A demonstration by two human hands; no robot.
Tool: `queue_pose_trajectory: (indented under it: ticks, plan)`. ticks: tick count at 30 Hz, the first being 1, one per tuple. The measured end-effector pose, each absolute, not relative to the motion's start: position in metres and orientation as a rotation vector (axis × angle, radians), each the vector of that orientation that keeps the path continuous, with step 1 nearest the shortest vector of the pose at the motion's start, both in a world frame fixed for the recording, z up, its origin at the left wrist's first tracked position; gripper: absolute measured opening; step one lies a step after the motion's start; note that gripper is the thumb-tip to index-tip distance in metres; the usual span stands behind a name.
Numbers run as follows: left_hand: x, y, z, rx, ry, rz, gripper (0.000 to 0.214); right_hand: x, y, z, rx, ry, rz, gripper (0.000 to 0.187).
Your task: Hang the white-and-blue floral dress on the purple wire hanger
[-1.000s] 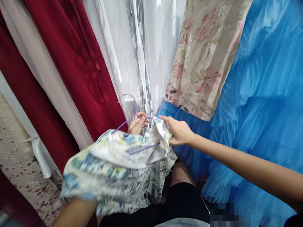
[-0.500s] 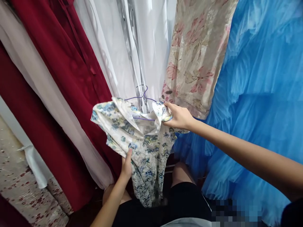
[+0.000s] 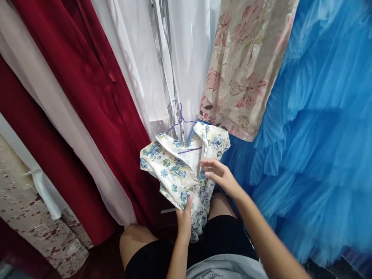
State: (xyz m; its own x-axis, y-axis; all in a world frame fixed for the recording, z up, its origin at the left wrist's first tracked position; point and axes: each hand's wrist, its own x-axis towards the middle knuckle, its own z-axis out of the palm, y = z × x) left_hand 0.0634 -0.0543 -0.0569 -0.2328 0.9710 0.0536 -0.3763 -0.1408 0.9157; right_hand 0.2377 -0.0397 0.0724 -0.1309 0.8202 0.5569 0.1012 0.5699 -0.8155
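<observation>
A white dress with blue and yellow flowers (image 3: 177,170) hangs on a purple wire hanger (image 3: 181,118), hooked on a metal rack post (image 3: 165,73). My left hand (image 3: 185,219) grips the dress's lower part from below, thumb up against the cloth. My right hand (image 3: 218,176) hovers just in front of the dress's right side, fingers apart and holding nothing.
Hanging around the post are a dark red dress (image 3: 87,97), sheer white fabric (image 3: 192,58), a beige dress with pink flowers (image 3: 244,66) and a blue tulle gown (image 3: 319,135). A cream fabric with red specks (image 3: 35,228) lies lower left. My knees in black shorts (image 3: 221,244) are below.
The floral dress went from my hands onto the rack and now hangs by its hanger. My right hand let go of its shoulder. My left hand slid down to its lower part.
</observation>
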Motion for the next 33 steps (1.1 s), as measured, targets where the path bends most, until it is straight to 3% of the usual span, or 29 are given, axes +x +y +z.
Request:
queue_pose_trajectory:
  ticks: [2,6,11,15,18,20,25,29,33]
  plan:
    - [0.06,-0.06,-0.058,0.908,1.03,1.588,0.064,0.215,-0.043,0.031,-0.845,-1.24,0.783,0.025]
    - [0.049,-0.063,-0.052,0.999,1.035,1.572,0.062,0.179,-0.045,-0.013,-0.87,-1.332,1.038,0.027]
    - [0.045,-0.061,-0.041,1.027,1.101,1.537,0.059,0.185,-0.048,-0.004,-0.955,-1.392,0.923,0.035]
    - [0.035,-0.062,-0.022,1.096,1.33,1.908,0.059,0.198,-0.056,0.002,-1.072,-1.419,0.846,0.041]
    - [0.029,-0.064,0.004,1.513,1.285,2.113,0.037,0.195,-0.061,0.004,-1.096,-1.409,0.839,0.041]
    - [0.029,-0.063,0.025,1.941,1.137,1.922,0.021,0.19,-0.063,0.006,-1.09,-1.429,0.843,0.039]
    - [0.03,-0.045,0.067,2.438,0.986,0.944,0.027,0.181,-0.064,0.004,-1.101,-1.488,0.783,0.031]
    - [0.024,-0.029,0.076,2.564,0.98,0.763,0.012,0.182,-0.061,0.0,-1.124,-1.523,0.783,0.029]
    - [0.02,-0.025,0.069,2.718,0.956,0.814,0.018,0.179,-0.057,-0.001,-1.102,-1.521,0.833,0.035]
